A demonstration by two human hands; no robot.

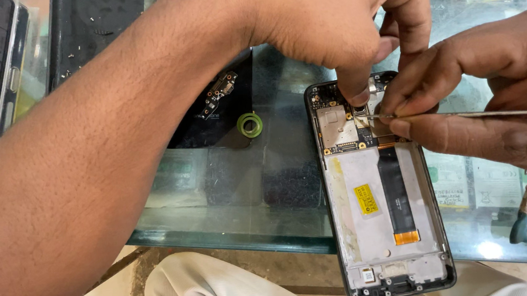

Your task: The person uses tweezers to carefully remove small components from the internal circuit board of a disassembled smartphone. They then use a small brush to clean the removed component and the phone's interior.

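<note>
At frame centre, the left hand [334, 12] presses fingertips together onto the opened phone [380, 188] on the glass desk [229, 196]; the right hand [484, 94] fingers clamp thin tweezers [498, 112]

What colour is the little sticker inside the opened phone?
Yellow; the sticker on the phone shows best in the head view.

Left hand [335, 25] fingertips pressing down; right hand [464, 90] pinched.
</note>
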